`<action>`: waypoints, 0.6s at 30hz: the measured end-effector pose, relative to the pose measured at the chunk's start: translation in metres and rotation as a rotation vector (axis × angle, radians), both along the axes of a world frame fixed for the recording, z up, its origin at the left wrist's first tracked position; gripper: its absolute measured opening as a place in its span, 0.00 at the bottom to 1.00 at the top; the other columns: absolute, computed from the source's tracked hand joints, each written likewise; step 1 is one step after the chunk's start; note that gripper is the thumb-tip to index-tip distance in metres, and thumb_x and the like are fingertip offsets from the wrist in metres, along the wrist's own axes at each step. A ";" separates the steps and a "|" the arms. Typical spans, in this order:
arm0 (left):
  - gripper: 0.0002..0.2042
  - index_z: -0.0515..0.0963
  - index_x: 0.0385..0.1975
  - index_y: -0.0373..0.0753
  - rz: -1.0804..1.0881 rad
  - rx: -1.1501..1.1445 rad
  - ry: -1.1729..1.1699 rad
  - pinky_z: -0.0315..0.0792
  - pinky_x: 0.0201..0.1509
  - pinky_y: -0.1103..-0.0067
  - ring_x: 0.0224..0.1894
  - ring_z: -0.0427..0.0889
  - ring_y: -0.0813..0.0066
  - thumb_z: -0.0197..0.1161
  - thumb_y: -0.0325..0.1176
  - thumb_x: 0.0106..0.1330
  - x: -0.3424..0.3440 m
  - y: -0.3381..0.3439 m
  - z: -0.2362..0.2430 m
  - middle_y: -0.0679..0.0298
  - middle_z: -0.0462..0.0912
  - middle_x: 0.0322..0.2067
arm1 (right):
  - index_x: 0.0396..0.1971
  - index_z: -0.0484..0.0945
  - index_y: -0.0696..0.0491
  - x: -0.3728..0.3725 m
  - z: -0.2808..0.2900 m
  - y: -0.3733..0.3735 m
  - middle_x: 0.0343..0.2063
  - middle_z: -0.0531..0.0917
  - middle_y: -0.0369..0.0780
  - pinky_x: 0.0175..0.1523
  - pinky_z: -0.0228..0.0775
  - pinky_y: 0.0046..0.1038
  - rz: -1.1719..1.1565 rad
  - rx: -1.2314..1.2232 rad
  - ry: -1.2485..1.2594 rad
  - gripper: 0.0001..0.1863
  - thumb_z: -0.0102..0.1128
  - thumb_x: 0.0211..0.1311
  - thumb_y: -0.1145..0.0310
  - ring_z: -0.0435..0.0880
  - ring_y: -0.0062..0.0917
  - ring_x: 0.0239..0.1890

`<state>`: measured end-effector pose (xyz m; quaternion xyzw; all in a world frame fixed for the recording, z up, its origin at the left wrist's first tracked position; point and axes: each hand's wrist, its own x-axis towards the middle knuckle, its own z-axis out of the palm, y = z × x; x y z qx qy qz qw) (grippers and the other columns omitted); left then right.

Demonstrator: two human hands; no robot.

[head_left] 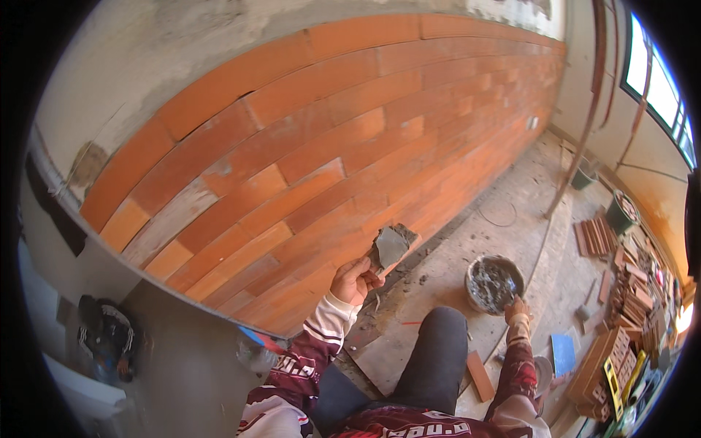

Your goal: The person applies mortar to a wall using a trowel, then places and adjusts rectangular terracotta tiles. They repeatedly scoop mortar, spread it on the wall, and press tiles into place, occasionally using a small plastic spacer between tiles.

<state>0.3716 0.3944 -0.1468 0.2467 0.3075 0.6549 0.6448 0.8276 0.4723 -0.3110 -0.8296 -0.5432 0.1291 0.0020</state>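
Observation:
My left hand (353,282) is closed on one end of a thin orange brick tile (411,250), raised in front of the tiled wall. Wet grey mortar (392,247) is heaped over most of the tile's upper face. My right hand (518,311) is closed at the near right rim of a round bucket (473,298). Dark wet mortar (492,283) fills much of that bucket. Whatever the right hand grips is hidden from this angle.
The wall (350,146) carries staggered orange tiles under bare plaster. Stacked bricks (595,369), a blue square piece (562,355), a yellow level (613,383) and loose tiles crowd the right side. A pole (577,160) leans there. Another person (106,339) is at lower left.

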 end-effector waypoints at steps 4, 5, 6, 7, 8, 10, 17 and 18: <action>0.05 0.78 0.38 0.41 0.035 -0.021 -0.037 0.81 0.37 0.67 0.28 0.85 0.67 0.57 0.32 0.69 -0.020 -0.028 0.026 0.62 0.84 0.25 | 0.55 0.75 0.55 -0.112 0.049 0.007 0.51 0.78 0.49 0.59 0.68 0.38 0.588 0.792 0.499 0.26 0.67 0.54 0.68 0.76 0.44 0.54; 0.05 0.78 0.38 0.41 0.051 -0.045 -0.054 0.81 0.37 0.66 0.28 0.85 0.67 0.58 0.33 0.69 -0.025 -0.037 0.023 0.62 0.84 0.25 | 0.54 0.74 0.57 -0.158 0.077 -0.005 0.50 0.78 0.49 0.57 0.70 0.35 0.663 0.907 0.600 0.27 0.69 0.52 0.70 0.78 0.42 0.52; 0.05 0.78 0.38 0.41 0.053 -0.061 -0.076 0.81 0.37 0.66 0.29 0.85 0.68 0.58 0.33 0.69 -0.028 -0.042 0.022 0.63 0.84 0.26 | 0.55 0.74 0.58 -0.192 0.107 -0.018 0.50 0.78 0.48 0.57 0.70 0.34 0.723 0.936 0.714 0.28 0.70 0.51 0.70 0.78 0.40 0.53; 0.05 0.78 0.39 0.41 0.059 -0.071 -0.090 0.81 0.37 0.65 0.29 0.85 0.68 0.58 0.33 0.69 -0.032 -0.046 0.024 0.64 0.84 0.26 | 0.55 0.74 0.58 -0.222 0.132 -0.027 0.51 0.78 0.48 0.57 0.70 0.33 0.783 0.970 0.836 0.29 0.71 0.50 0.71 0.78 0.38 0.53; 0.05 0.78 0.39 0.42 0.066 -0.081 -0.100 0.81 0.37 0.65 0.29 0.84 0.69 0.58 0.33 0.69 -0.034 -0.051 0.027 0.64 0.84 0.26 | 0.55 0.74 0.58 -0.243 0.151 -0.032 0.51 0.78 0.46 0.57 0.70 0.32 0.802 0.896 1.023 0.29 0.71 0.51 0.71 0.78 0.35 0.53; 0.05 0.78 0.39 0.42 0.089 -0.094 -0.118 0.81 0.37 0.65 0.30 0.84 0.69 0.58 0.33 0.69 -0.038 -0.062 0.036 0.64 0.83 0.26 | 0.55 0.74 0.57 -0.279 0.172 -0.032 0.52 0.78 0.45 0.56 0.71 0.31 0.834 0.745 1.408 0.28 0.71 0.51 0.71 0.78 0.33 0.53; 0.07 0.78 0.40 0.40 0.118 -0.023 -0.071 0.80 0.35 0.65 0.31 0.84 0.68 0.58 0.34 0.69 -0.078 -0.110 0.072 0.64 0.83 0.27 | 0.46 0.77 0.56 -0.357 0.196 -0.045 0.46 0.82 0.45 0.52 0.75 0.31 1.049 1.029 1.553 0.22 0.72 0.49 0.78 0.82 0.35 0.48; 0.07 0.78 0.39 0.40 0.139 -0.027 -0.064 0.80 0.35 0.64 0.31 0.83 0.68 0.57 0.34 0.69 -0.081 -0.117 0.083 0.64 0.83 0.27 | 0.45 0.78 0.56 -0.369 0.198 -0.047 0.44 0.83 0.45 0.51 0.75 0.31 1.047 1.099 1.563 0.21 0.72 0.48 0.79 0.82 0.35 0.47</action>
